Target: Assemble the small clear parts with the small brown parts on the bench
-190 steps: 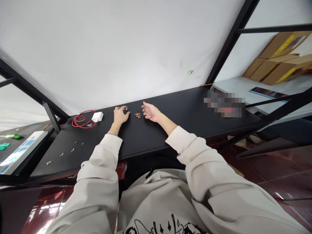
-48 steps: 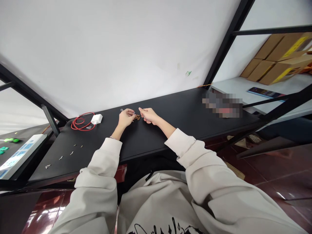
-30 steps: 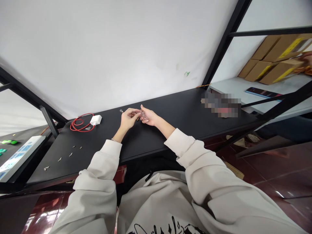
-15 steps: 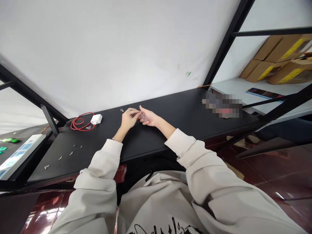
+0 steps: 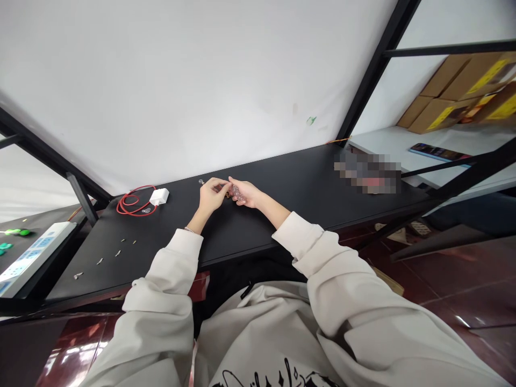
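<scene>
My right hand (image 5: pixel 249 195) is closed around a small cluster of clear, glittering pieces (image 5: pixel 237 193), which looks like beads; its exact kind cannot be made out. Its thumb points up and away from me. Beside it, my left hand (image 5: pixel 212 195) has thumb and fingertips pinched together right at the near side of that cluster. Whatever sits in the pinch is too small to name. A brownish bit shows just under the left fingertips. Behind the left hand, a small clear object (image 5: pixel 201 182) lies on the black tabletop (image 5: pixel 290 188).
A white charger (image 5: pixel 159 196) with a coiled red cable (image 5: pixel 129 203) lies to the left. Several small light scraps (image 5: pixel 78 276) are scattered front left. A white power strip (image 5: pixel 34 258) stands beyond the left frame. On the right are a blurred-out item (image 5: pixel 368 173), a phone (image 5: pixel 437 153) and cardboard boxes (image 5: pixel 451 113).
My left hand has shifted very slightly left, and its pinched fingertips have drawn a little back from the cluster. My right hand stays nearly in place, still holding it.
</scene>
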Motion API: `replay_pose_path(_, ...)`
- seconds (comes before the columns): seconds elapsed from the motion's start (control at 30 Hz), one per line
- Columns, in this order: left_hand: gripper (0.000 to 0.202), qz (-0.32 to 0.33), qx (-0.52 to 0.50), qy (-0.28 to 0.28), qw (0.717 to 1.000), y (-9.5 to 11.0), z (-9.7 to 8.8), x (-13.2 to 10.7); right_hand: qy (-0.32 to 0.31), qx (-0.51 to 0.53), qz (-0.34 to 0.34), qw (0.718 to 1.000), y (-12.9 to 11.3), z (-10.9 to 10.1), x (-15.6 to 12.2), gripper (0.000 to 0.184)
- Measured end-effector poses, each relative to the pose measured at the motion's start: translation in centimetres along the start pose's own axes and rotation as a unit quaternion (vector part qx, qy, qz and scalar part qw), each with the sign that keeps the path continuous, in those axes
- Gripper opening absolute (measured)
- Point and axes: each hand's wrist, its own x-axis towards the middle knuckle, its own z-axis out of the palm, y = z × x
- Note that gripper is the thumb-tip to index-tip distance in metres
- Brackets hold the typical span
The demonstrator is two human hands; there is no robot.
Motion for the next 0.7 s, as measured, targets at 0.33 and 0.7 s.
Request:
replay_pose_path(0.33, 0.042, -0.15, 0.316, 0.004, 0.937, -4.7, -3.8, 1.8, 0.124, -0.163, -0.111, 0.972, 0.5, -0.1, 0.4, 0.043)
replay_pose_path(0.7, 0.032, -0.147, 0.339, -0.098, 0.924, -5.6, -4.0, 1.9, 0.11, -0.187, -0.115, 0.97, 0.7, -0.4, 0.8, 0.041)
